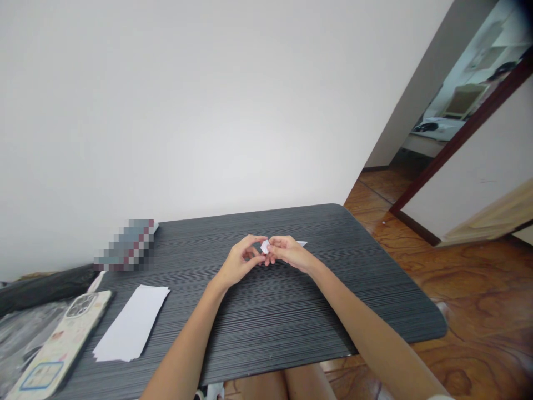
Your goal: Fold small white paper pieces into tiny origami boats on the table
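Over the middle of the dark table [266,316], a small folded piece of white paper [264,246] is between my two hands. My right hand [289,253] pinches it between thumb and fingers. My left hand [244,260] meets it from the other side, fingertips and thumb curled around its left edge. Part of the paper is hidden behind my fingers. Just beyond my right hand, a pointed white paper tip [302,243] shows; the rest of that piece is out of sight behind the hand.
A stack of white paper sheets [132,325] lies at the left, beside a phone in a pale case [62,347]. A blurred-out item [129,244] sits at the back left, near a black bundle [45,286]. The white wall [225,111] borders the table's far edge.
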Motion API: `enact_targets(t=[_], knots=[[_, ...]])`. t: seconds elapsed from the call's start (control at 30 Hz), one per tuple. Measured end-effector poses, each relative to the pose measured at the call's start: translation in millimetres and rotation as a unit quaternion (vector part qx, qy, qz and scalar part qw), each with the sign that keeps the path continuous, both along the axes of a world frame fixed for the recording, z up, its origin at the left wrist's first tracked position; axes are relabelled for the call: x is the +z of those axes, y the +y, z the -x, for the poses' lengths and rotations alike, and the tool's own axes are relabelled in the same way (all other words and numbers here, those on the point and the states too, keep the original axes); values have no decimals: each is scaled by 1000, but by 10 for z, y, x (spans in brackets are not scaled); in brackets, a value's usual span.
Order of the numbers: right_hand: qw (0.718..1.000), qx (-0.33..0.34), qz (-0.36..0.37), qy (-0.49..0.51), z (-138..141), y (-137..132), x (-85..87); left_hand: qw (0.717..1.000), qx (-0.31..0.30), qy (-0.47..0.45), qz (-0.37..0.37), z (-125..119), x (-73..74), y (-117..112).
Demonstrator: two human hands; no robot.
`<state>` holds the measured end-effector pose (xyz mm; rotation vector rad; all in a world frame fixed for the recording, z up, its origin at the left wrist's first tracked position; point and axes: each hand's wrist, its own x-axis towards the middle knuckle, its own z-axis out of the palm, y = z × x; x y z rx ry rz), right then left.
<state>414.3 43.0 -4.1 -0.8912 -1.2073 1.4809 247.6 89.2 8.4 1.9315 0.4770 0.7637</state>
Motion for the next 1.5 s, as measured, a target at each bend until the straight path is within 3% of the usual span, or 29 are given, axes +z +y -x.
enact_targets(t=[0.17,0.4,0.5,0.93,1.03,1.23,1.5], knots=[[999,8,20,28,49,-6,-9,995,59,-5,-82,-18,-56,9],[993,-60,-90,-51,120,-41,50,987,118,-2,-109,-21,-111,54],[987,-97,-99,-85,144,-40,28,985,128,11,-118,-28,-97,44],[975,-71,-117,-176,87,-71,56,989,76,16,-127,-36,-12,-7],[956,-80,-158,-234,78,-81,76,987,86,18,-133,-34,-25,4],[886,-124,-275,-352,35,-109,139,983,107,15,-149,-42,-61,15],[876,-124,-322,-335,26,-92,137,985,111,1,-129,-42,-67,1]])
